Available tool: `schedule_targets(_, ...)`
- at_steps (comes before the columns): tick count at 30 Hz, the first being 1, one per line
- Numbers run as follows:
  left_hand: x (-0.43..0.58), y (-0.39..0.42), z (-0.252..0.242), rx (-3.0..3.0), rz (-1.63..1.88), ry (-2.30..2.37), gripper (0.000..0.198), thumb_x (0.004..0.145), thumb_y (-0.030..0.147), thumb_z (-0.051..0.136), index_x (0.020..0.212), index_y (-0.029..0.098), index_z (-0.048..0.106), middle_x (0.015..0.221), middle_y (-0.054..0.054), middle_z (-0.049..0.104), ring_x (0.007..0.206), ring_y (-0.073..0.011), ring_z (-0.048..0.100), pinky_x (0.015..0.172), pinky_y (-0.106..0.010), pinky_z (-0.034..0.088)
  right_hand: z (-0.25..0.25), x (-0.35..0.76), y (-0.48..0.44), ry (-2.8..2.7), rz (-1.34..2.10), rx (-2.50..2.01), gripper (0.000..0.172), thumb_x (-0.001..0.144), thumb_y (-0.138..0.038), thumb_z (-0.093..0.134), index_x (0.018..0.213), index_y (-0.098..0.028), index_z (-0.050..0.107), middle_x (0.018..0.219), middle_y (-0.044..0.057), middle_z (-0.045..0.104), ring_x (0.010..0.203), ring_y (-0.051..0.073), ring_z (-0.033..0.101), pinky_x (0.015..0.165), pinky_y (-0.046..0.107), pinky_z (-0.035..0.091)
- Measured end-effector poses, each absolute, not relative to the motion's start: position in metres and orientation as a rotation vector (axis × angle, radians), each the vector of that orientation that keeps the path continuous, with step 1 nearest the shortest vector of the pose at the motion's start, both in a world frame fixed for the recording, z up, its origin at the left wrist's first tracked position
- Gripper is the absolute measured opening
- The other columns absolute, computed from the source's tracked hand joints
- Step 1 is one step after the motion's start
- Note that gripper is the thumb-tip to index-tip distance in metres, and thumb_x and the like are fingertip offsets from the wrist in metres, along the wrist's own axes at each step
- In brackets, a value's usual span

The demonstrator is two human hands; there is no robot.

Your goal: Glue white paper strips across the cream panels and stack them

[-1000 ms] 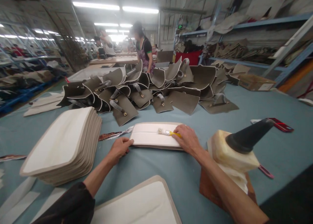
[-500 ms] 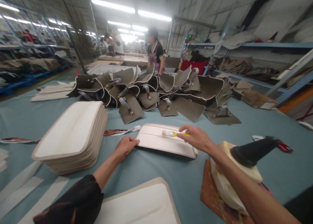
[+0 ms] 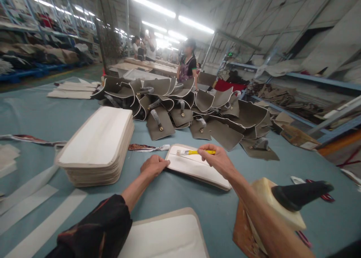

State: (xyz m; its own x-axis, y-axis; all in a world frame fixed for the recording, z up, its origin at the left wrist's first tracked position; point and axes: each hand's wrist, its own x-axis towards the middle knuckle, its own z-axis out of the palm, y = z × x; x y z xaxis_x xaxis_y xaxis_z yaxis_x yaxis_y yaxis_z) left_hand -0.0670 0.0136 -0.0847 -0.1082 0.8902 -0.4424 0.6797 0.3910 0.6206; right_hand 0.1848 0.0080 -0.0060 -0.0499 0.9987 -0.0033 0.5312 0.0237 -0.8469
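My right hand is closed around the yellow handle of a paintbrush. The brush's pale bristles rest on or just over the upper left part of a white panel with a beige border and rounded corners. A thin dark line runs along that panel. My left hand pinches the panel's left edge, thumb at the rim. To the left stands a thick stack of similar panels. Another such panel lies close to me, partly cut off by the frame and my dark sleeve.
Grey-brown bag pieces with handles and clasps are heaped across the table's far side. At right, a pale container with a black spout-like top sits on a brown board. White strips lie at left. A person stands beyond.
My right hand has drawn the brush leftward over the panel. The left hand keeps its grip on the edge. The whole view has tilted and shifted slightly.
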Motion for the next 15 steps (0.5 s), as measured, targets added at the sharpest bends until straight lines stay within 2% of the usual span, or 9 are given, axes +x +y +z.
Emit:
schedule_targets(8, -0.064, 0.009, -0.072, 1.375, 0.271, 1.882, 0.036, 0.097, 0.050, 0.064, 0.110, 0.017, 0.069, 0.110, -0.006, 0.071, 0.100, -0.0212, 0.069, 0.092, -0.044, 0.058, -0.015, 0.146, 0.021, -1.823, 0.715, -1.587, 0.032, 0.077, -0.047, 0.062, 0.079, -0.018, 0.075, 0.068, 0.002, 0.068, 0.065, 0.017, 0.056, 0.062, 0.028, 0.040)
schedule_targets(15, -0.064, 0.008, -0.071, 1.401, 0.246, 1.883, 0.036, 0.097, 0.052, 0.062, 0.109, 0.018, 0.069, 0.108, -0.006, 0.071, 0.100, -0.0211, 0.069, 0.093, -0.044, 0.057, -0.007, 0.140, 0.033, -1.832, 0.769, -1.627, 0.030, 0.075, -0.046, 0.070, 0.082, -0.017, 0.075, 0.068, 0.001, 0.068, 0.061, 0.015, 0.056, 0.058, 0.027, 0.039)
